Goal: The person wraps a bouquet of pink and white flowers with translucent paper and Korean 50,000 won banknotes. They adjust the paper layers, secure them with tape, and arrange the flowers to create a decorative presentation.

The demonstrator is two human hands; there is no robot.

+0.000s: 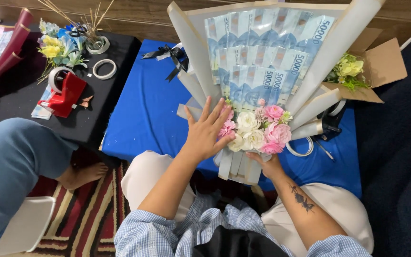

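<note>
Holding one bouquet [262,95], left hand [208,133] rests fingers spread on it; right hand [267,164] grip clasps its base.

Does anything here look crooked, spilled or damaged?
Nothing stands out. The bouquet of folded banknotes and flowers looks neat, with the left hand resting on it and the right hand gripping its base. Tape rolls lie loose on the black table.

Low blue-covered table [139,114] in the middle: black ribbon bow [171,58], black tape dispenser [330,123], loose tape ring [301,148], open cardboard box [381,64] at far right. Black-covered table [96,109] just left: red tape dispenser [65,95], two tape rolls [104,69], artificial flowers [58,47]. Striped rug [89,214] on floor below.
</note>
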